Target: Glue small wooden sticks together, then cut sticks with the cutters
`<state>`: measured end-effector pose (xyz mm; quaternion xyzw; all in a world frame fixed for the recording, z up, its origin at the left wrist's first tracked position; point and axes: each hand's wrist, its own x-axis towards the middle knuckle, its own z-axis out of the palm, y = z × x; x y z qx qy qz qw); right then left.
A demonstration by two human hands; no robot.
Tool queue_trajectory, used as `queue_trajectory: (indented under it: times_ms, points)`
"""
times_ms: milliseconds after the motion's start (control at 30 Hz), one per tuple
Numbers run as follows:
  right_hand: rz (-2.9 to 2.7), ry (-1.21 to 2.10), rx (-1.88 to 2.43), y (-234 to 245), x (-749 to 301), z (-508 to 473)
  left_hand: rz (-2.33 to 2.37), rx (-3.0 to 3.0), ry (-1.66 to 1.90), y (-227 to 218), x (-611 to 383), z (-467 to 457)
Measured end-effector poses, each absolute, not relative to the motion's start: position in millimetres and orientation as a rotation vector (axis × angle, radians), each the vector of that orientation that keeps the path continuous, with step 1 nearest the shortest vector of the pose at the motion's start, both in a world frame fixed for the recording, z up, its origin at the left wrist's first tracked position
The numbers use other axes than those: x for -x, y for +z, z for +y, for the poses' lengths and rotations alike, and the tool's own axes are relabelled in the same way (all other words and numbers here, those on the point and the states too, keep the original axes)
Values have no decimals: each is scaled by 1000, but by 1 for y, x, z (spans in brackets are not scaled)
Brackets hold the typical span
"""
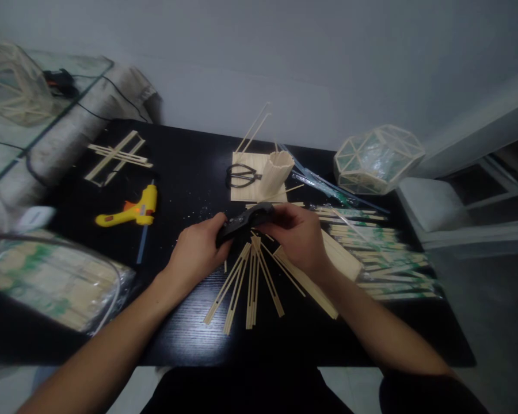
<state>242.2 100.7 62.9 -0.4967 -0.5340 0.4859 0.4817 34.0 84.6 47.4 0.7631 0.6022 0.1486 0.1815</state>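
Note:
Both my hands hold one black hand tool (246, 221) above the middle of the black table (185, 172). My left hand (198, 250) is closed around its near end. My right hand (300, 236) is curled over its far end. Under the hands, several thin wooden sticks (252, 282) lie fanned out on the table. What kind of tool it is I cannot make out.
A yellow glue gun (132, 211) lies to the left, with crossed sticks (117, 156) behind it. Black scissors (242, 175) and a stick cup (276, 172) rest on a wooden square. A faceted stick lantern (377, 158), wrapped chopsticks (384, 253) and a bagged bundle (52, 282) surround them.

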Motion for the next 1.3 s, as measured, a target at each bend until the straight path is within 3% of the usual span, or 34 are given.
queue_trajectory:
  times_ms: [667, 1300]
  points:
    - [-1281, 1223, 1185, 63, -241, 100, 1814, -2205, 290, 47, -34, 85]
    - [-1340, 1202, 1184, 64, -244, 101, 1715, -2232, 524, 42, -32, 85]
